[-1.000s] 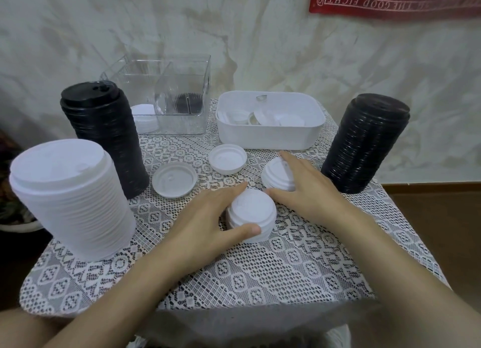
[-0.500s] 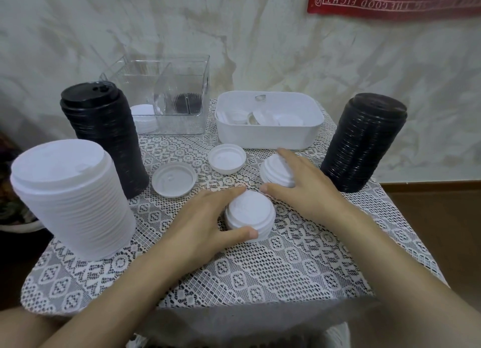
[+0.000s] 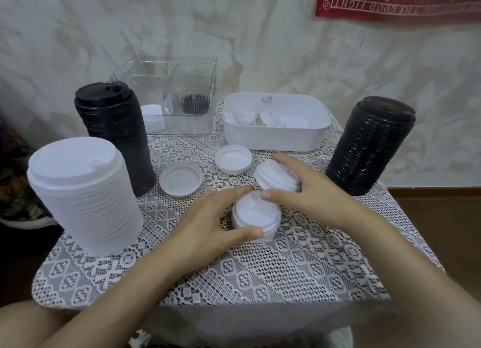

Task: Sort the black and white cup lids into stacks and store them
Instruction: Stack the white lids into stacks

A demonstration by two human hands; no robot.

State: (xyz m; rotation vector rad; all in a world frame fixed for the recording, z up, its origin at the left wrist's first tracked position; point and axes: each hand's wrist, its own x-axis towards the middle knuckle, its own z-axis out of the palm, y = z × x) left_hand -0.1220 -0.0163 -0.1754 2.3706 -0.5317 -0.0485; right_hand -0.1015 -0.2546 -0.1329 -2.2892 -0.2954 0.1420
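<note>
Head view.
- Left hand (image 3: 208, 217) half-closed; thumb and index clamp short white plastic lid stack (image 3: 256, 218) at table centre.
- Right hand (image 3: 309, 191) at 1 o'clock of it; thumb and fingers span second short white lid stack (image 3: 273, 178), which sits tilted.
- The two short stacks sit just beside each other.
- Loose upturned white lid (image 3: 181, 177) at 11.
- Tall white lid tower (image 3: 78, 196) at 9.
- Tall black lid tower (image 3: 114, 134) at 10.
- White plastic tub (image 3: 273, 139) at 12, lids inside.

Step, likely: merging short white stacks. Next move: lift one, align rims, nest squarely on the other.

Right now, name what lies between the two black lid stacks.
Head view: two loose white lids, and a short white stack under the right hand.
</note>
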